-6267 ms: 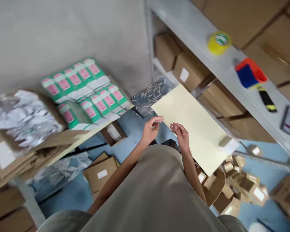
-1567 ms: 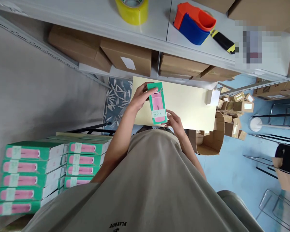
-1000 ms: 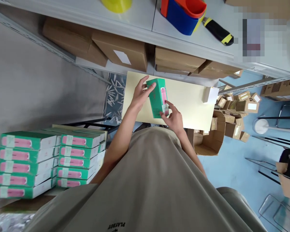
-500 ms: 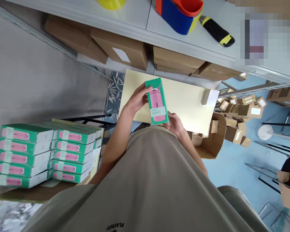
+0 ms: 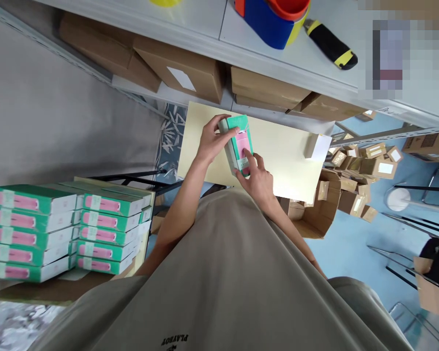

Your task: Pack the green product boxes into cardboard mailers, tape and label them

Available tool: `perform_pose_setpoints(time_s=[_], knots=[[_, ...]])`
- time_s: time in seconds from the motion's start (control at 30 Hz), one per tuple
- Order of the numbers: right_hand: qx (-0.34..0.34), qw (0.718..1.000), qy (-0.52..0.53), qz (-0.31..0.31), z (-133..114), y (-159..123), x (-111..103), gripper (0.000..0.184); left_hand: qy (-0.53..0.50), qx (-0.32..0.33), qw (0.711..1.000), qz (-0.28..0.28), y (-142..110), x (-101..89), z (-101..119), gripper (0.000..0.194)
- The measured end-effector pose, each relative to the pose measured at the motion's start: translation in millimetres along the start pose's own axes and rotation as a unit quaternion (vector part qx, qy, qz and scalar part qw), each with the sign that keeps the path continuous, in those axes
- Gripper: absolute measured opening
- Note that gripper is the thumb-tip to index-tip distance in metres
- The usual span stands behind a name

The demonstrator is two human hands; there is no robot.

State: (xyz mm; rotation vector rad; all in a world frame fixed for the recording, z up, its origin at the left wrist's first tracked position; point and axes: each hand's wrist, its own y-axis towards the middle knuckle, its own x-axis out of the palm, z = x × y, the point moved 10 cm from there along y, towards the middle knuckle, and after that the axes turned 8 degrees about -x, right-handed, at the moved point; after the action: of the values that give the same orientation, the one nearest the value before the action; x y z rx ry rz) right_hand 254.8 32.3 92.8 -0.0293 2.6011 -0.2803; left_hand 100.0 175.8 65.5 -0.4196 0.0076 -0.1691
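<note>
Both of my hands are on a green and white carton (image 5: 231, 146) with a pink bottle printed on its front. My left hand (image 5: 212, 139) grips its upper left side, thumb across the front. Lower down, my right hand (image 5: 258, 178) clasps the lower right part, with fingers on the printed face and the thumb at the bottom edge. The carton is tilted, so its pale left side shows along with the front. Beneath it lies a cream-coloured board (image 5: 281, 158), with a small white box (image 5: 318, 146) at its right end.
Stacks of matching green cartons (image 5: 109, 222) stand at the left. Above the board runs a grey shelf (image 5: 190, 29) bearing a black and yellow utility knife (image 5: 331, 45) and a blue tape dispenser (image 5: 269, 24). An open cardboard box (image 5: 320, 212) and several small brown boxes (image 5: 384, 168) sit right.
The carton has turned so its left side shows. My right hand has moved from behind its lower edge onto its front, and my left hand has shifted round the upper side.
</note>
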Motion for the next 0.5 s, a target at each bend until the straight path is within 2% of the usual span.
perform_pose_setpoints(time_s=[0.13,0.2,0.27,0.33,0.43,0.5], knots=[[-0.004,0.999,0.048,0.022,7.4,4.5,-6.7,0.066,-0.029,-0.021,0.999,-0.012,-2.2,-6.2,-6.7,0.066],[0.009,0.992,0.125,0.025,14.6,6.2,-15.2,0.067,-0.055,-0.04,0.997,-0.029,-3.9,-12.9,-11.5,0.071],[0.04,0.973,0.227,0.016,25.1,6.5,-18.2,0.066,-0.075,-0.052,0.994,-0.051,-6.2,-18.1,-14.9,0.076],[0.078,0.936,0.344,-0.008,35.6,4.6,-11.0,0.061,-0.087,-0.061,0.992,-0.072,-8.7,-19.0,-17.8,0.079],[0.132,0.849,0.509,-0.049,45.9,-2.8,14.3,0.044,-0.096,-0.073,0.988,-0.092,-12.5,-13.0,-21.2,0.077],[0.159,0.798,0.577,-0.068,49.3,-9.3,32.1,0.036,-0.094,-0.072,0.988,-0.097,-14.7,-7.1,-20.7,0.073]])
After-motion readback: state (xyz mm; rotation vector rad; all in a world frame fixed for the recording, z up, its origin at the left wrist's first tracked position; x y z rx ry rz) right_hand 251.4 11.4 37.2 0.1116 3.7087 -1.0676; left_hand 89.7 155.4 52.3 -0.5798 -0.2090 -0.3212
